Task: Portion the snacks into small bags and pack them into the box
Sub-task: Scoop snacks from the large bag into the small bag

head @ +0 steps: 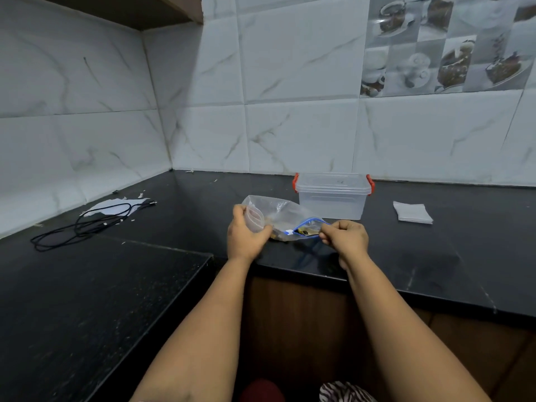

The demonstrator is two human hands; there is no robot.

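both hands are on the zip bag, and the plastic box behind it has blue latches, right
Not quite: the head view shows the box has red latches, not blue. The rest holds: the left hand and right hand both hold the zip bag, and the box sits behind it.

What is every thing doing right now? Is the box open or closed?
Plastic box: lid on, red clips at both ends.
Zip bag: held over the counter, blue zip partly open, snacks inside.
Left hand: grips the bag's body.
Right hand: pinches the zip end.
Small bags: stacked flat, untouched.
Black cable: lying loose.
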